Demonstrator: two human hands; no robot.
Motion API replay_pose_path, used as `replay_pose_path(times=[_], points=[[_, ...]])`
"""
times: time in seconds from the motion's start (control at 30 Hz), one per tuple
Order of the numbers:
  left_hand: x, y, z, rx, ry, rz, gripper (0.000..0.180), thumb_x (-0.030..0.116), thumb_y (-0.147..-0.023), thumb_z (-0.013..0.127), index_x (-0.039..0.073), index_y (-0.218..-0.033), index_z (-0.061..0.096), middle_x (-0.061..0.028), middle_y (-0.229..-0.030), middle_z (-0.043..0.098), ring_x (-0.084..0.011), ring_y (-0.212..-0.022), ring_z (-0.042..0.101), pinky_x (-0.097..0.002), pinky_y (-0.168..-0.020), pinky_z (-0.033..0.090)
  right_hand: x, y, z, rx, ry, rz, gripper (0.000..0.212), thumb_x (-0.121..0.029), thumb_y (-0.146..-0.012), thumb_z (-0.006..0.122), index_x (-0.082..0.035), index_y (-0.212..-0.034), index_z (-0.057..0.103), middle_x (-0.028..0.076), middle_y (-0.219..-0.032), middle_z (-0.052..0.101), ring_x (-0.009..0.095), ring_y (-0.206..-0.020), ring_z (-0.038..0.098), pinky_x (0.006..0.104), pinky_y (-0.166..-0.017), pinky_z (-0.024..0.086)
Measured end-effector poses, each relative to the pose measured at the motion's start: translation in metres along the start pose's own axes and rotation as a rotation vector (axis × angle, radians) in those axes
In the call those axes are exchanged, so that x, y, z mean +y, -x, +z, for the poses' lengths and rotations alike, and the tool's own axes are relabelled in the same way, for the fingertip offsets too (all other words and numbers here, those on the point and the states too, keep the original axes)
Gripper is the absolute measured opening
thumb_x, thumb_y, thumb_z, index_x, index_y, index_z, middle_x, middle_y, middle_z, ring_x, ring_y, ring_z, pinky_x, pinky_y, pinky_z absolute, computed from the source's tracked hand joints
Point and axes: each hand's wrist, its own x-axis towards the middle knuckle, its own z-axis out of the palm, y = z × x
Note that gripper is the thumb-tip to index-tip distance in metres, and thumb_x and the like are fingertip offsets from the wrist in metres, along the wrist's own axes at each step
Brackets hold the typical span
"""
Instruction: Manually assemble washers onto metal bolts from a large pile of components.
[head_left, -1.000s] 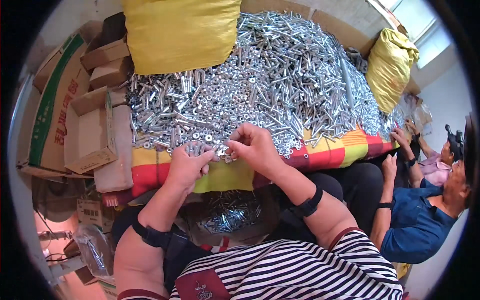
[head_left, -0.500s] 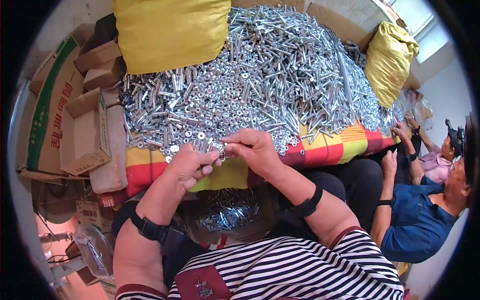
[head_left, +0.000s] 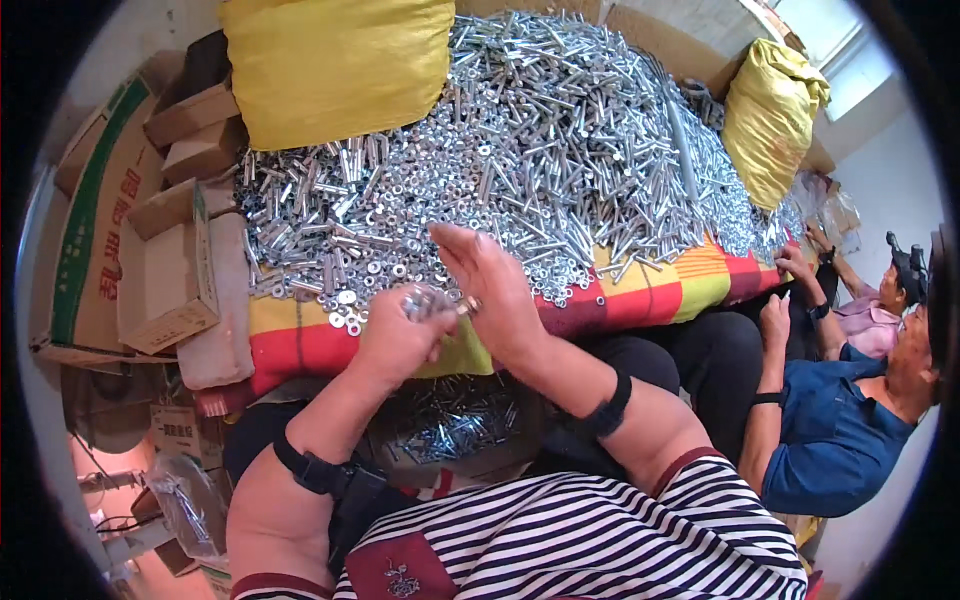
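My left hand (head_left: 392,332) is closed around several shiny metal bolts (head_left: 424,302), in front of the pile's near edge. A nut-like end (head_left: 466,306) sticks out of it toward my right palm. My right hand (head_left: 497,296) is open, its fingers stretched out and together, with the palm at or very near that end; I cannot tell if they touch. Just beyond both hands lies a big heap of loose silver bolts (head_left: 560,130), nuts (head_left: 440,180) and sleeves (head_left: 345,185). Flat washers (head_left: 347,298) lie at its near edge.
A checked cloth (head_left: 640,300) lies under the heap. Yellow sacks (head_left: 340,75) (head_left: 775,125) stand behind and at right. An open cardboard box (head_left: 165,270) is at left. Below my hands, another box holds bolts (head_left: 455,420). Two people (head_left: 840,430) sit at right.
My right hand has gone from pinching at the bolts to a flat, stretched palm beside them. The left hand has turned slightly and keeps its hold.
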Motion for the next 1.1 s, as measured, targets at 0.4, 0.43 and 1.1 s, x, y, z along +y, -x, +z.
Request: replay_pose_path(times=[0.4, 0.43, 1.1], points=[[-0.002, 0.015, -0.043, -0.206, 0.158, -0.303, 0.016, 0.007, -0.083, 0.064, -0.003, -0.095, 0.062, -0.0135, -0.077, 0.067, -0.0059, -0.048, 0.049, -0.018, -0.039, 0.032, -0.002, 0.005, -0.034, -0.367, 1.476, -0.503, 0.015, -0.01, -0.071, 0.07, -0.006, -0.084, 0.062, 0.01, -0.083, 0.055, 0.029, -0.08, 0.056, 0.0395, -0.069, 0.048], [0.001, 0.013, -0.041, -0.16, 0.266, -0.333, 0.018, 0.008, -0.084, 0.062, -0.004, -0.098, 0.06, -0.0174, -0.082, 0.069, -0.006, -0.048, 0.049, -0.0176, -0.039, 0.033, 0.0, 0.003, -0.035, -0.378, 1.499, -0.51, 0.013, -0.009, -0.07, 0.068, -0.006, -0.08, 0.06, 0.009, -0.081, 0.054, 0.029, -0.078, 0.056, 0.0398, -0.068, 0.048], [-0.011, -0.002, -0.02, 0.037, -0.087, 0.012, 0.017, 0.004, -0.082, 0.065, -0.002, -0.095, 0.056, -0.0096, -0.072, 0.067, -0.0091, -0.049, 0.056, -0.0233, -0.043, 0.043, -0.025, 0.014, -0.019, -0.188, 1.007, -0.064, 0.008, -0.003, -0.082, 0.064, 0.002, -0.088, 0.061, 0.009, -0.075, 0.063, 0.017, -0.067, 0.065, 0.0305, -0.056, 0.052]])
